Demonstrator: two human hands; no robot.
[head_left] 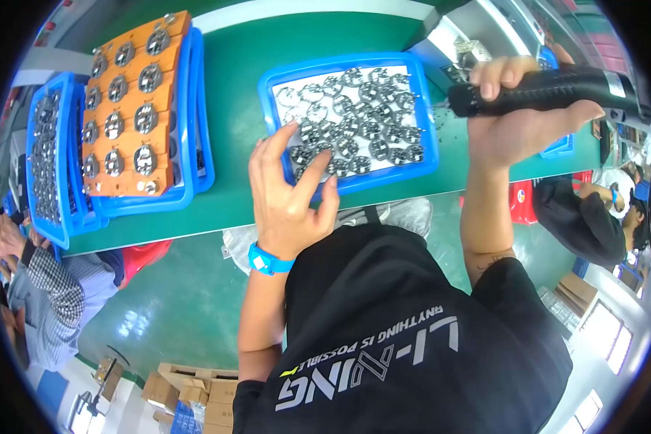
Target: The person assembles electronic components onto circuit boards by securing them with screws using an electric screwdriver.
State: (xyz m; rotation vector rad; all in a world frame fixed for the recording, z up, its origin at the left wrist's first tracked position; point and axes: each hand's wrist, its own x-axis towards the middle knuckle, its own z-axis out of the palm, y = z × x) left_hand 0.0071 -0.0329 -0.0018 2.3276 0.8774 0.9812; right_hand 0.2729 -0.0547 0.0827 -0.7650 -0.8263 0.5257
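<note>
My left hand point(288, 206), a blue band on its wrist, reaches over the near left corner of a blue tray point(430, 148). Its fingers are spread, with the tips down at small round metal-and-black parts point(349, 124) lying on the tray's white liner. Whether a fingertip presses on one of these parts I cannot tell. To the right of the tray, my right hand point(510, 134) is closed around a black electric screwdriver point(546, 90). The tool lies level, its bit pointing left toward the tray's right rim.
At left, an orange fixture point(129, 90) with rows of round parts rests on stacked blue trays point(199, 123). Another blue tray point(65, 155) full of parts stands beside it. Small dark bits lie on the green table point(231, 94). Other people sit at far left and far right.
</note>
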